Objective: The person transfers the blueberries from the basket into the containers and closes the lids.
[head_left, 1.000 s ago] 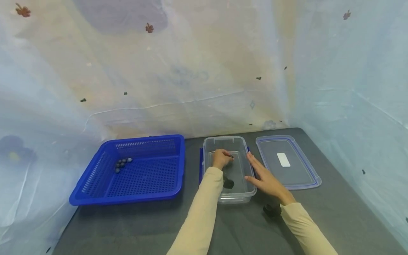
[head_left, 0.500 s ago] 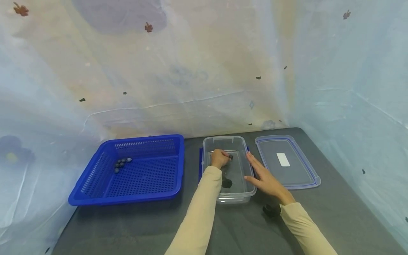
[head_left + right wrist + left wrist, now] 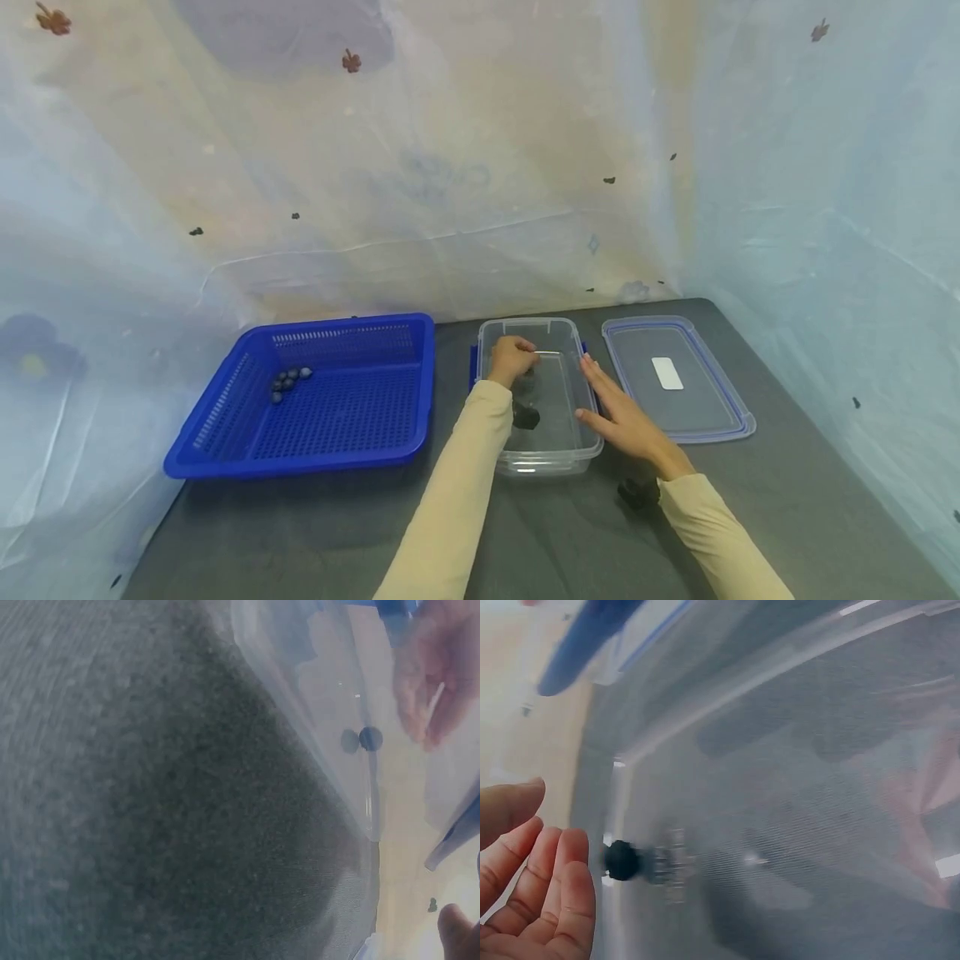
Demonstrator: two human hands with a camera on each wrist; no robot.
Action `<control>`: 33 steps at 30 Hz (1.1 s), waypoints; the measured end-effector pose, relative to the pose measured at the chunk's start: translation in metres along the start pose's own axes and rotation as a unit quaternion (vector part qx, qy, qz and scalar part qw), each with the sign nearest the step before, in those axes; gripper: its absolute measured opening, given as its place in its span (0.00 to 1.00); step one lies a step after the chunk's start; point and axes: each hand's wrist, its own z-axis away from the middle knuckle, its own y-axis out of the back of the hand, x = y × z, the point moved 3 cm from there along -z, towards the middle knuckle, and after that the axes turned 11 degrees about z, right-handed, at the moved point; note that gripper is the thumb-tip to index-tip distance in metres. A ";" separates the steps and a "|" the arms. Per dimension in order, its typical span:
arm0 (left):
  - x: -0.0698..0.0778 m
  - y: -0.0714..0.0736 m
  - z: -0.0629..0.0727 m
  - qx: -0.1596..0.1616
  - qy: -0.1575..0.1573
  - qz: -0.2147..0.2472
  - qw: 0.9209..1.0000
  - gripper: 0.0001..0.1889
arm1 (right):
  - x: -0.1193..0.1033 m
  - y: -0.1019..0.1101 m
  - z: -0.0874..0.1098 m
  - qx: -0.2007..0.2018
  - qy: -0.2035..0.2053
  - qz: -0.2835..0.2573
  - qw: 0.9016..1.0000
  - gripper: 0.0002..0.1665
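Observation:
My left hand (image 3: 513, 360) is inside a clear plastic food container (image 3: 551, 457), near its far left side. Its fingers are loosely curled, and the left wrist view shows nothing between thumb and fingertips. A dark blueberry (image 3: 621, 860) lies at one end of the container floor, just beyond those fingertips. Above the same blueberry (image 3: 371, 739), the left hand hovers in the right wrist view. My right hand (image 3: 628, 421) rests with straight fingers against the container's right rim. Several blueberries (image 3: 288, 383) lie at the left of a blue mesh basket (image 3: 300, 468).
The container's clear lid (image 3: 697, 392), with a blue seal and white label, lies flat to its right. Blue latches (image 3: 473, 367) hang at the container's sides. A patterned plastic sheet (image 3: 450, 167) hangs behind the grey table (image 3: 555, 533). Black wrist cameras (image 3: 527, 415) sit under both wrists.
My left hand has shifted slightly left and up from the blueberry, which showed at its fingertips half a second ago. The right hand has stayed at the rim.

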 end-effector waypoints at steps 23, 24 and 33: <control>0.039 0.067 -0.001 -0.064 -0.077 0.073 0.992 0.14 | 0.009 0.002 -0.017 -0.015 0.028 0.009 0.999 0.44; 0.040 0.070 0.001 -0.064 -0.079 0.071 0.992 0.14 | 0.009 0.002 -0.017 -0.018 0.026 0.008 0.999 0.44; 0.050 0.115 0.011 -0.056 -0.127 0.070 0.988 0.14 | 0.007 0.007 -0.020 -0.028 0.003 0.003 1.000 0.46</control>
